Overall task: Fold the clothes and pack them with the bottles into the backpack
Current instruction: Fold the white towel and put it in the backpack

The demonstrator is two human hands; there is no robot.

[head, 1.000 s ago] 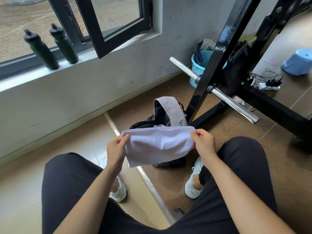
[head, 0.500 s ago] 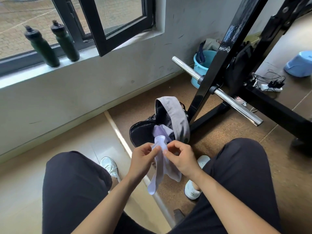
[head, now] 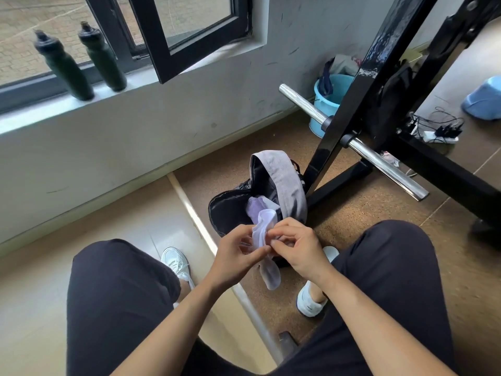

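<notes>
A pale lilac cloth hangs bunched between my hands, just in front of the open backpack. My left hand pinches its left side and my right hand pinches its right side, knuckles almost touching. A narrow tail of the cloth dangles below toward the floor. The grey-and-black backpack stands on the floor with its mouth open toward me, and more lilac fabric shows inside. Two dark green bottles stand upright on the window sill at the upper left.
A black weight rack with a chrome bar stands right of the backpack. Behind it a blue bucket sits by the wall. A blue stool and a power strip lie at the far right. An open window frame juts inward.
One second ago the cloth was stretched flat between my hands held apart. My hands have come together and the cloth is now folded over and bunched, with a tail hanging down.
</notes>
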